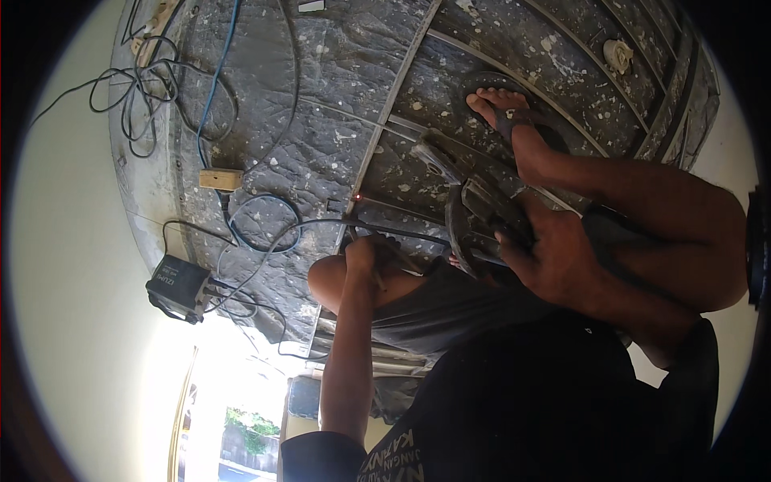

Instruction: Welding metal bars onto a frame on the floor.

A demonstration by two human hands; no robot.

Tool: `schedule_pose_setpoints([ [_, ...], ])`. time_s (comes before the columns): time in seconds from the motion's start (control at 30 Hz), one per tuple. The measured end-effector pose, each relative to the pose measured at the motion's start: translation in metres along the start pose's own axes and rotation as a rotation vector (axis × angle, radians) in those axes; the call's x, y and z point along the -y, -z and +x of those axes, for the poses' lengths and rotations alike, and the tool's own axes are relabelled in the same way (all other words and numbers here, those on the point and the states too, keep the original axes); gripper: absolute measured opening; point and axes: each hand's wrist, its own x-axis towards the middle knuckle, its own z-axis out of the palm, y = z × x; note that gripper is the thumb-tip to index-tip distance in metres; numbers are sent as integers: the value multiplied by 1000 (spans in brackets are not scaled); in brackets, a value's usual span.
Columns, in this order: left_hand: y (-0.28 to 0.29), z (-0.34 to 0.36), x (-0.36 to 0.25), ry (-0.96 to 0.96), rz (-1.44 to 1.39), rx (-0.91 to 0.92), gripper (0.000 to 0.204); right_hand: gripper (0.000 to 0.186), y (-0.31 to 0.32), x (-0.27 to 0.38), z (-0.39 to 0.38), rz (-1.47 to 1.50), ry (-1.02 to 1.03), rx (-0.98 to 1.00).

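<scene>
The fingers of the left hand (361,255) are closed around a thin rod (380,280) (partly hidden, so its kind I cannot tell). The fingers of the right hand (558,253) grasp a dark tool (488,205), which reaches ahead of them. Just beyond the left fingers, a red glow (357,196) shows on the bar (391,107).

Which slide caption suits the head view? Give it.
Right hand gripping dark tool over metal frame; left hand beside bent knee.
</scene>
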Motion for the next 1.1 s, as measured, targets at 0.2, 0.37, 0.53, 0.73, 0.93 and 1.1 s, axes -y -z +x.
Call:
schedule_pose_setpoints([
  [0.2, 11, 18, 9, 6, 28, 13, 23, 24, 0, -1, -1, -44, 5, 4],
  [0.37, 18, 30, 17, -26, 163, 51, 23, 24, -1, 4, -3, -4, 2, 13],
  [0.53, 23, 36, 20, -57, 246, 23, 27, 23, -4, 9, -9, -20, 70, 9],
  [0.73, 23, 36, 14, -139, 294, 130, 33, 22, -4, 23, -17, -5, 169, -34],
  [0.93, 4, 7, 2, -72, 65, 43, 34, 16, -3, 39, -27, -20, 283, -24],
  [1.1, 1, -11, -7, -267, 434, -38, 28, 11, -11, 46, -31, 121, 292, -50],
])
